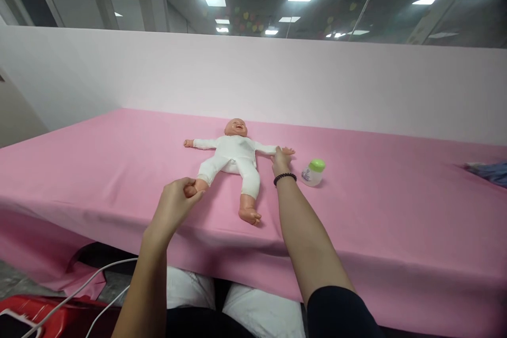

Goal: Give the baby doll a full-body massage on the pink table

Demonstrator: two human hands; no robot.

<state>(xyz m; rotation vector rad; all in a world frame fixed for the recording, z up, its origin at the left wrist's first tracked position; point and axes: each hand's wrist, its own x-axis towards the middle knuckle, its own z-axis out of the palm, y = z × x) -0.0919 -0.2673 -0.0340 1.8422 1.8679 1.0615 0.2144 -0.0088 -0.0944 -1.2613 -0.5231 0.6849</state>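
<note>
A baby doll (pixel 235 149) with a white cloth body lies on its back on the pink cloth, its head away from me and its arms spread. My left hand (pixel 180 196) is closed around the doll's foot on the left side. With my right hand (pixel 281 161) I grip the doll's forearm on the right, near its small open hand. The doll's other leg (pixel 249 185) rests free on the cloth. Just right of my right wrist stands a small clear bottle (pixel 312 173) with a green cap.
The pink cloth (pixel 376 211) covers a wide table that ends at a white wall (pixel 277 79) under glass. A blue fabric item (pixel 489 173) lies at the far right. Below left are a red container (pixel 59 317) and white cables (pixel 79 288).
</note>
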